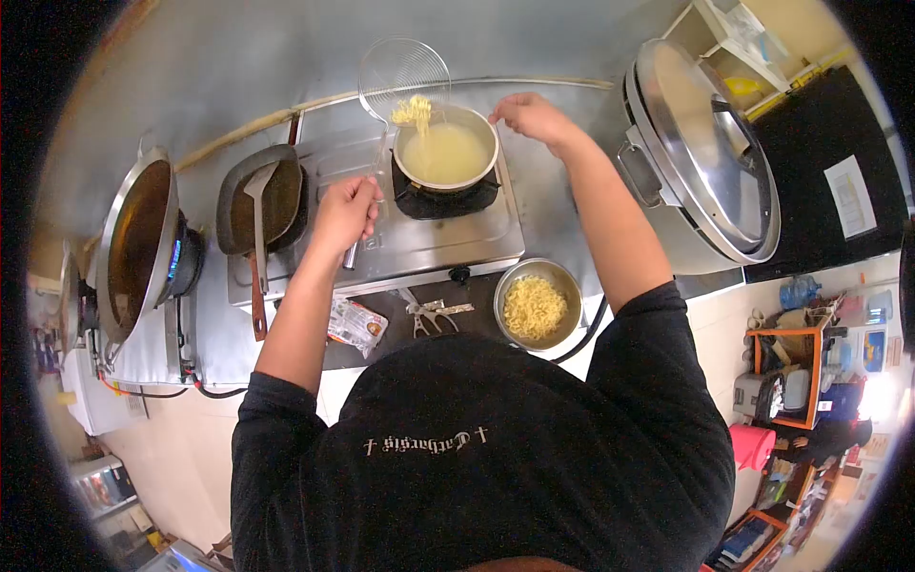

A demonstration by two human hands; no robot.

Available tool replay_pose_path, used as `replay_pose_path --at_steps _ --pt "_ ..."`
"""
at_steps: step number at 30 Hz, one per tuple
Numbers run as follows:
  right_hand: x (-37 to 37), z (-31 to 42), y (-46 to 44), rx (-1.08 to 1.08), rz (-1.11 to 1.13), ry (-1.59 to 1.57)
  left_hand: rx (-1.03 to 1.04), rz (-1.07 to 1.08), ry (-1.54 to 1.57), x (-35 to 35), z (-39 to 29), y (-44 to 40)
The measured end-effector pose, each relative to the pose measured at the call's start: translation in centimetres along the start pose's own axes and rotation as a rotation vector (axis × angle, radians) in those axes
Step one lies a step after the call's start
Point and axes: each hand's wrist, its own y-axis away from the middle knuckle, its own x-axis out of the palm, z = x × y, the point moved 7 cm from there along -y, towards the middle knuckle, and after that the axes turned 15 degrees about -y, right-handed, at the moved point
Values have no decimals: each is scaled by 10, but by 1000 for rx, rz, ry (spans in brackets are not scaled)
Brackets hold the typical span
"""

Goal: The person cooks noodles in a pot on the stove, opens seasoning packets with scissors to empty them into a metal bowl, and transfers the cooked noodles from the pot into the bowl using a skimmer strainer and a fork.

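My left hand [351,214] is closed around the long handle of a wire strainer [405,71]. The strainer is tilted over the far left rim of a pot [444,185], and some yellow noodles [415,112] hang from it into the pot. Cloudy, pale yellow liquid [446,154] fills much of the pot, which stands on a gas stove [381,243]. At the pot's upper right edge, the fingertips of my right hand [536,120] are pinched together against the rim. A metal bowl [576,286] near my body holds more noodles [536,308].
To the left are a square pan [229,195] with a spatula [259,214] across it and a large wok [143,238] of dark liquid. A big lidded steel pot [701,157] stands right. Scissors [429,313] and a plastic packet [356,325] lie at the front edge.
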Motion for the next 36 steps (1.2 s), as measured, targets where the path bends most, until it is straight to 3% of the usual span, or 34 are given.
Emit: replay_pose_path --at_steps 8,10,11,13,18,20,21,22,23,24,26,32,36 --pt "-35 70 -13 -158 -200 10 -24 140 181 29 5 7" --pt "-27 67 -27 -443 -258 323 -30 168 222 34 4 9" --pt "-19 69 -18 -443 -260 324 -39 195 262 36 4 10" --pt "6 71 5 -481 -316 956 -43 195 286 35 3 13" --pt "-17 88 37 -692 -520 919 -143 133 345 20 13 14" --pt "-24 91 52 -712 -570 860 -10 86 159 10 5 12" --pt "-29 80 54 -544 -546 805 -11 85 158 6 3 12" --pt "-33 69 58 -378 -521 748 15 37 -127 -3 -6 14" --pt "-34 64 65 -378 -523 745 41 -11 -413 -8 -14 15" --pt "-35 51 70 -358 -503 729 42 -9 -419 -8 -14 11" --pt "-33 30 77 -338 -488 706 414 -237 -1053 -7 -43 12" --pt "7 -12 70 -324 -422 920 360 -121 -1411 5 -63 8" --pt "50 -41 22 -478 -349 963 364 -99 -1495 5 -70 11"
